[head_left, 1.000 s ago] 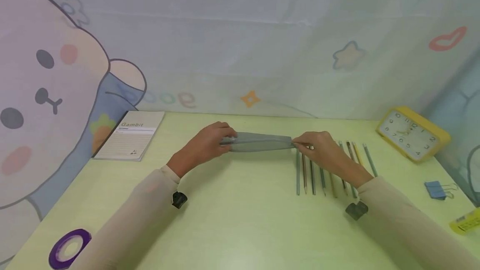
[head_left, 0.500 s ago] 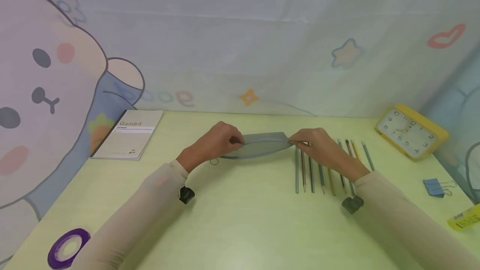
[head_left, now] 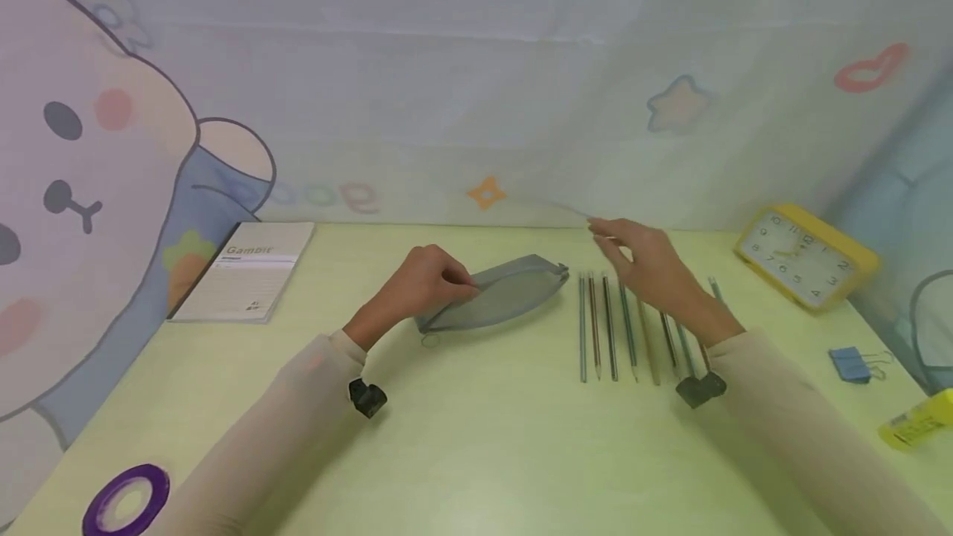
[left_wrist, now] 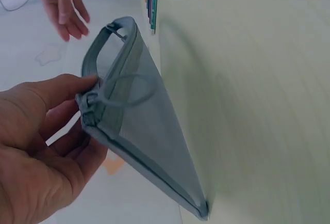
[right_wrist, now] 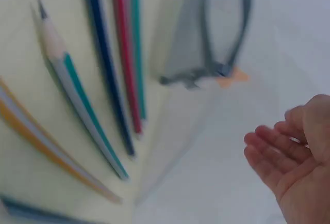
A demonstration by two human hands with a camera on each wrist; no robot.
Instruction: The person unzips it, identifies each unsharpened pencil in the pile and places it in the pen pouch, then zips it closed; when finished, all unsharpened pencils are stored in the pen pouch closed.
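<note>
My left hand (head_left: 420, 288) pinches the rim of a grey-blue mesh zip pouch (head_left: 514, 300) near its left end. In the left wrist view, the thumb lies along the rim by a cord loop (left_wrist: 129, 100), and the pouch's mouth gapes; the fingers behind are partly hidden. My right hand (head_left: 648, 259) is in the air right of the pouch, holding nothing, its fingers loosely bent. Below it several pencils (head_left: 583, 329) lie side by side on the table, some partly covered by the hand and arm. One sharpened green-and-grey pencil (right_wrist: 82, 97) shows clearly in the right wrist view.
A notepad (head_left: 246, 271) lies at the back left, and a purple tape roll (head_left: 156, 490) at the front left. On the right are a yellow clock (head_left: 804, 259), a blue binder clip (head_left: 849, 365) and a yellow tube-like object (head_left: 916, 420). A printed cloth (head_left: 417, 106) hangs behind the table.
My right hand has let go of the pouch's right end and risen away. My left hand has shifted its grip along the rim, and the pouch now slants with its mouth apart.
</note>
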